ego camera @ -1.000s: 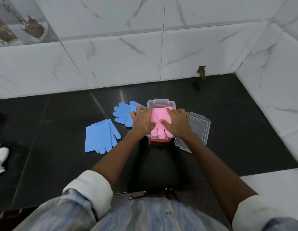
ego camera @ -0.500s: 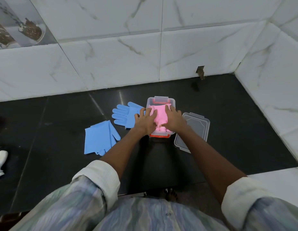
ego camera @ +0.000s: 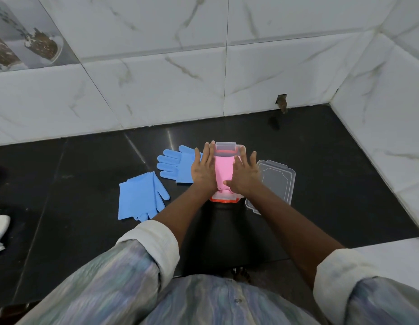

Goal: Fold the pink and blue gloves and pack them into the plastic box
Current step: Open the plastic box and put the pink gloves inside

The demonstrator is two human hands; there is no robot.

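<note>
Two flat hands are laid over the plastic box [ego camera: 227,146], the left hand [ego camera: 203,169] along its left edge and the right hand [ego camera: 245,175] along its right, with fingers straight and spread rather than curled round anything. Between them the pink gloves [ego camera: 223,172] are seen inside the box, and the palms appear to be pressed on them so that the springy folded rubber is kept down below the rim; that purpose is judged, not seen. The box is stood on the dark counter [ego camera: 321,160] directly in front of the body, presumably so both arms can bear down evenly. Its clear lid [ego camera: 277,181] is set just beside it on the right, within reach for closing. One blue glove [ego camera: 173,166] is spread flat just left of the box, partly under the left hand, and the other blue glove [ego camera: 139,198] is laid nearer and further left; both are apparently waiting to be folded, so roughly half the packing is judged done.
</note>
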